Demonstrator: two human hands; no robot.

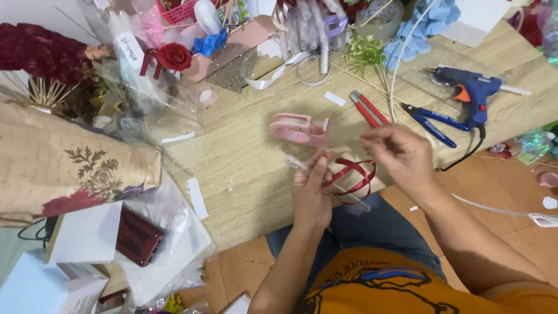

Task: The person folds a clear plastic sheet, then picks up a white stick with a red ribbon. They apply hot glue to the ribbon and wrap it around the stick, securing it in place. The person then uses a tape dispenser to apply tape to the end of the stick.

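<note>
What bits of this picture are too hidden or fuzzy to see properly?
From the head view:
- The right hand is motion-blurred, so what its fingertips pinch is unclear.
- Part of the red ribbon hides behind the left hand.
- The small clear piece at the left fingertips is too small to identify.
- The blue glue gun cord runs off the table edge.
- The paper-wrapped bouquet is cut off at the left.

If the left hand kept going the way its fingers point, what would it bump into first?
Probably the pink plastic tape dispenser on the wooden table. The left hand, pinching a dark red ribbon loop, points up toward it, though depth is hard to judge.
</note>
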